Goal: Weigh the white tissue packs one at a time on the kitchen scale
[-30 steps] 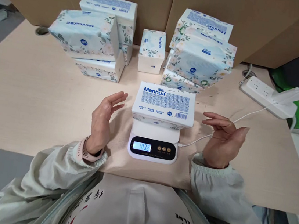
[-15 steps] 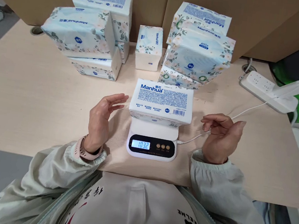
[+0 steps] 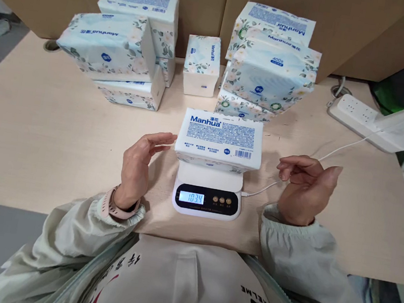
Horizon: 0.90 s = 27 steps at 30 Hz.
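A white tissue pack [image 3: 222, 142] with blue Manhua print rests on a white kitchen scale [image 3: 210, 177], whose lit display [image 3: 191, 197] reads about 103.4. To the left of the pack is my left hand [image 3: 139, 165], fingers stretched out, the tips close to the pack's left end; whether they touch it I cannot tell. My right hand [image 3: 305, 188] hovers to the right of the scale, apart from the pack, with loosely curved fingers and the thumb away from them. Neither hand holds anything.
Flowered tissue packs are stacked at the back left [image 3: 106, 47] and back right [image 3: 271, 71], with a single pack [image 3: 201, 66] between them. A white power strip [image 3: 371, 122] lies at the right. A thin white cable [image 3: 346, 143] runs to the scale. Brown cardboard [image 3: 204, 1] stands behind.
My left fingertips have come nearer the pack's left end. My right hand has shifted slightly right, away from the pack. The display went from about 103.2 to 103.4.
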{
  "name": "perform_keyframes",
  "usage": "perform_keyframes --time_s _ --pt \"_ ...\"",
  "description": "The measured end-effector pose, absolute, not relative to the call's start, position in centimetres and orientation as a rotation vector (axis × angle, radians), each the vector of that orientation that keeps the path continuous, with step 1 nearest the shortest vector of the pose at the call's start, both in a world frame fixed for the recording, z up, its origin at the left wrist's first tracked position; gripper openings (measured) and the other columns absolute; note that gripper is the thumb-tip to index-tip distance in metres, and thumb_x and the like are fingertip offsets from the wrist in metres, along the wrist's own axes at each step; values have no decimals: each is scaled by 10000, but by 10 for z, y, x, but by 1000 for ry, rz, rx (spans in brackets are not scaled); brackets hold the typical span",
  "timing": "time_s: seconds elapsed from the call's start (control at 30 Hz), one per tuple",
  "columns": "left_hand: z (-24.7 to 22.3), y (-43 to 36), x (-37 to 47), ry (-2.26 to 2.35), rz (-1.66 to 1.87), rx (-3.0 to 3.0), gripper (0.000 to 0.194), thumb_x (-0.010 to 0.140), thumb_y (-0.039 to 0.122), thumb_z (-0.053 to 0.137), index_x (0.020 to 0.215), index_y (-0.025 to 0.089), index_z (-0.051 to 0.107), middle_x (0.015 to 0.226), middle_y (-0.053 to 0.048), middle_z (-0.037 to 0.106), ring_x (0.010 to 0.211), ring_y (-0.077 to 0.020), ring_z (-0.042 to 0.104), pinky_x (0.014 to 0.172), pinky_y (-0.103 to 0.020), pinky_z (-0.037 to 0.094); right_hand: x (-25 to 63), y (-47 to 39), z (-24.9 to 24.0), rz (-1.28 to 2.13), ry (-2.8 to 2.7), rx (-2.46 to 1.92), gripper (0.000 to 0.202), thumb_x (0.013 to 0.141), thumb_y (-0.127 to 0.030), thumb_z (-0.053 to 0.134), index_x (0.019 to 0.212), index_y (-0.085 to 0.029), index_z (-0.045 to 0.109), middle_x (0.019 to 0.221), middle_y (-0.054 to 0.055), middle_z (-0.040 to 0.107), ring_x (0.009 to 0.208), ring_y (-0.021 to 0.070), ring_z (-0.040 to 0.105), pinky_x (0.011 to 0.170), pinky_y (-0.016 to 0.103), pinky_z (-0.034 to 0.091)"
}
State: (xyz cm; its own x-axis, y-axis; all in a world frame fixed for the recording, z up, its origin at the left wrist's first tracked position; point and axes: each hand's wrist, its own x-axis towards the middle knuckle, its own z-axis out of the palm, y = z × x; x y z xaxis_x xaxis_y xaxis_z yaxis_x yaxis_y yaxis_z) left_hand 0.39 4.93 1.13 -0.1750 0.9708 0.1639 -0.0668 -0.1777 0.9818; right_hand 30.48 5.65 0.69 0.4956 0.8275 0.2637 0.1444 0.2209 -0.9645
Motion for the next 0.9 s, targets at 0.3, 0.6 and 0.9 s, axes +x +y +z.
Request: perform_keyframes --time_s 0.3,0.6,0.9 --pt "15 45 3 1221 1471 1252 430 1053 551 546 1145 236 823 1224 -97 809 1202 -285 748 1044 -466 606 308 54 7 587 -1020 -1264 713 1028 -763 327 724 -297 773 576 28 522 601 224 549 652 413 404" --pt "16 44 2 1199 1444 1263 353 1052 476 596 1158 252 847 1246 -81 812 1217 -272 740 1037 -428 609 305 45 11 656 -1062 -1256 685 1043 -716 355 771 -288 816 613 39 580 652 237 574 692 418 407" --pt "20 43 1 1187 1438 1239 329 1026 464 641 1156 250 854 1252 -75 816 1221 -274 738 1041 -423 602 307 40 4 686 -1199 -1284 710 1070 -673 321 834 -228 821 752 63 699 698 222 559 723 419 401"
